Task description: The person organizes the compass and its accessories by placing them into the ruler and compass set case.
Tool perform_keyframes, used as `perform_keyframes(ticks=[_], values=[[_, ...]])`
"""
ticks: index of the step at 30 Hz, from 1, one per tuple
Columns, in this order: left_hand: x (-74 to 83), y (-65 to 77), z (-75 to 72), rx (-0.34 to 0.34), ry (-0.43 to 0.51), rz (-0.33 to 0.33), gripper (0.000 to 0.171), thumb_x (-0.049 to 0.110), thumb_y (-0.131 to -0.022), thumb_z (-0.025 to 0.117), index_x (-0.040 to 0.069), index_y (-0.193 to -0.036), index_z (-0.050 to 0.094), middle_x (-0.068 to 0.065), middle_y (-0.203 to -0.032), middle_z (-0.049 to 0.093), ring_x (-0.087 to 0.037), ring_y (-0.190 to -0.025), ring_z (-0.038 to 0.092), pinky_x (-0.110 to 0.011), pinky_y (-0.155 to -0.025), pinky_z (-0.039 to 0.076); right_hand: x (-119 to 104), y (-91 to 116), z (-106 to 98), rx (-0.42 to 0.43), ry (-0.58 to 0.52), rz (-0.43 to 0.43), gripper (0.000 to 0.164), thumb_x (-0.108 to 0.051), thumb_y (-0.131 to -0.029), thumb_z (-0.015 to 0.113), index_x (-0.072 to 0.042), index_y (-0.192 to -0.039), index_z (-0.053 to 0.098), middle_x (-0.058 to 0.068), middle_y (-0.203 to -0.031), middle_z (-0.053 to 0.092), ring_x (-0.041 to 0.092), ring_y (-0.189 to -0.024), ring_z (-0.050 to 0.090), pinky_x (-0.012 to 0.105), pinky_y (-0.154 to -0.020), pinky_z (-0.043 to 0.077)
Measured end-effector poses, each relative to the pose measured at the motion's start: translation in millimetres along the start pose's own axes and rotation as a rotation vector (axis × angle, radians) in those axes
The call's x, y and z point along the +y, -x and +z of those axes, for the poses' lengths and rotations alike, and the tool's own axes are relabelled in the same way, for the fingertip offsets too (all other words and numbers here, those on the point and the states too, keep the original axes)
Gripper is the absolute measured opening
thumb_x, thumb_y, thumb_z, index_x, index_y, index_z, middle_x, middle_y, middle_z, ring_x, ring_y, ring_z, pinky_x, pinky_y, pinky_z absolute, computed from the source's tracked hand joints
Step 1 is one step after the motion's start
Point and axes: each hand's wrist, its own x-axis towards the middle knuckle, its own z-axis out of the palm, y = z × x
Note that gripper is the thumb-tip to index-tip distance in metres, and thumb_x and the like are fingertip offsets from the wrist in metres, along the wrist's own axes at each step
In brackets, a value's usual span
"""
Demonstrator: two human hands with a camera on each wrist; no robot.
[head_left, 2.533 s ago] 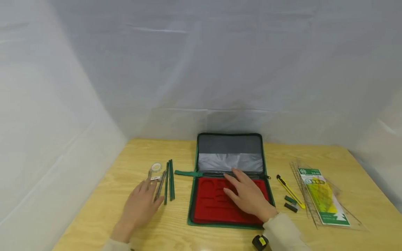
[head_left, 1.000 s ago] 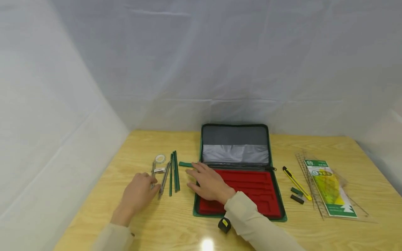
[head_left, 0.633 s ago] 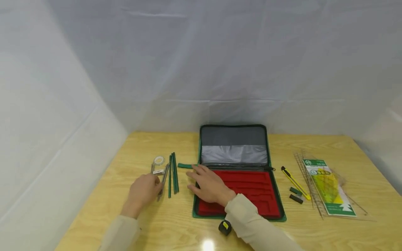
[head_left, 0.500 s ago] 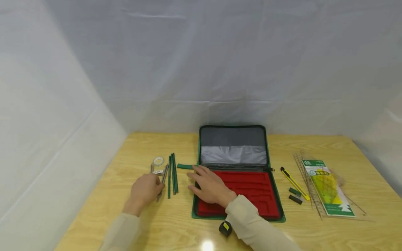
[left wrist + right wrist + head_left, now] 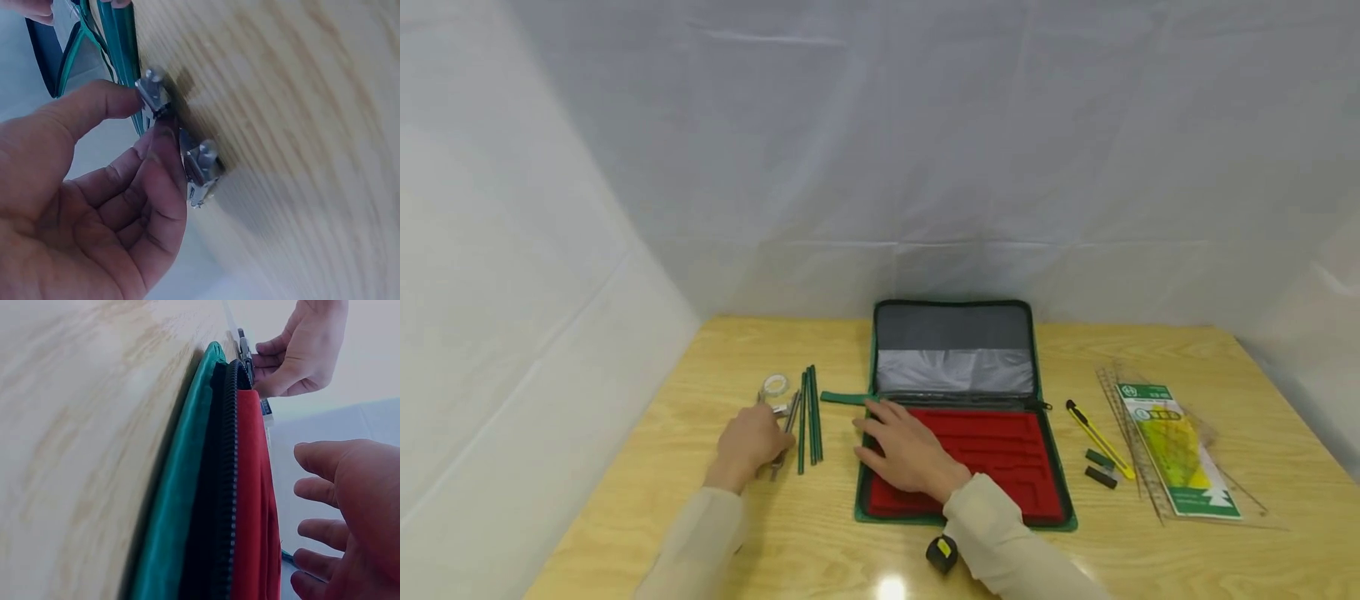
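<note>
My left hand is at the left group of items, thumb and curled fingers pinching a metal drawing compass. A second metal piece with a similar knobbed head lies just behind those fingers. Several dark green pencils lie to the right of this hand. A small white eraser shows partly past the fingers. My right hand, fingers spread, is over the left side of the open zip case with its red moulded insert. In the right wrist view nothing is between its fingers.
A roll of white tape lies beyond the left hand. A black tape measure sits in front of the case. To the right are a yellow utility knife, small dark blocks and clear rulers in a green-yellow packet.
My right hand has shifted left from the middle of the case to its left edge. My left hand has gone from fingers laid out over the compass to pinching it.
</note>
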Motion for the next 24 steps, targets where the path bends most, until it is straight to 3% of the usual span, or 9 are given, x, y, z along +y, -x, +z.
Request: perform_keyframes(ticks=[7,16,20,24], values=[[1.6,0.8,-3.0,-0.008,-0.016,-0.025,0.029,0.021,-0.080,0.072,0.007,-0.060,0.056,-0.004,-0.053,0.056,-0.012,-0.040,0.049,-0.021,-0.037,0.037,1,4,-1,0.015,-0.011,0.000,0.044,-0.037,-0.099,0.051,-0.014,-0.136,0.054,0.011,-0.149,0.035,0.029,-0.136,0.030,0.042,-0.108,0.029],[-7.9,4.1,-1.3,0.011,0.038,0.047,0.038,0.024,-0.080,0.073,0.011,-0.050,0.053,0.003,-0.043,0.048,-0.008,-0.038,0.039,-0.021,-0.038,0.033,6,10,2,0.044,-0.030,0.008,0.040,-0.035,-0.098,0.053,-0.014,-0.132,0.058,0.011,-0.148,0.037,0.029,-0.135,0.032,0.042,-0.106,0.032],[-6.2,6.5,-6.2,0.019,0.178,0.081,0.034,0.023,-0.082,0.072,0.011,-0.055,0.055,0.004,-0.047,0.047,-0.008,-0.042,0.037,-0.022,-0.042,0.032,11,14,1,0.056,-0.032,0.023,0.039,-0.034,-0.098,0.053,-0.015,-0.131,0.058,0.011,-0.147,0.038,0.028,-0.134,0.033,0.042,-0.106,0.032],[5.5,10.7,-13.5,-0.017,0.437,0.137,0.014,0.016,-0.084,0.068,0.004,-0.078,0.067,-0.002,-0.067,0.061,-0.014,-0.060,0.055,-0.031,-0.056,0.049,15,17,-3,0.064,-0.031,0.036,0.038,-0.034,-0.098,0.053,-0.015,-0.131,0.058,0.011,-0.147,0.038,0.029,-0.134,0.034,0.043,-0.105,0.033]])
